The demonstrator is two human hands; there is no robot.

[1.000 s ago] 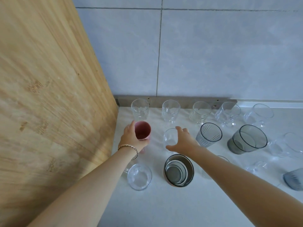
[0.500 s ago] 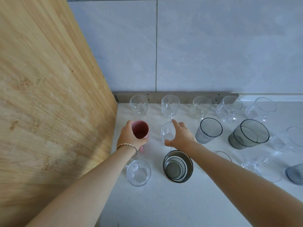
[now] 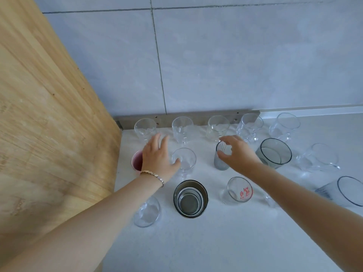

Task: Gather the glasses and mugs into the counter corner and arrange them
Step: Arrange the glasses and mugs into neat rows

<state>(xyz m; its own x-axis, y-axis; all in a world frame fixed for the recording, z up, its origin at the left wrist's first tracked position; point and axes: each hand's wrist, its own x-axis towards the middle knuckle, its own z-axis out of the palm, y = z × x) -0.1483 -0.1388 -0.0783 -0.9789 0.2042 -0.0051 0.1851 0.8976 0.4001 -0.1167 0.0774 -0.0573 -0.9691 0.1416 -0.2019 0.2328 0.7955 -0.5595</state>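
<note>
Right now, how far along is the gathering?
Done: clear glasses line the tiled back wall; the pink cup stands by the wooden panel. In hand: the right hand curls its fingers round the ribbed grey tumbler; the left hand is open. Left: the wide smoky glass and clear handled mugs farther right.

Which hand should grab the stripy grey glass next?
The right hand: its fingers curve round the ribbed grey glass. The left hand is spread flat farther off, over the pink cup.
</note>
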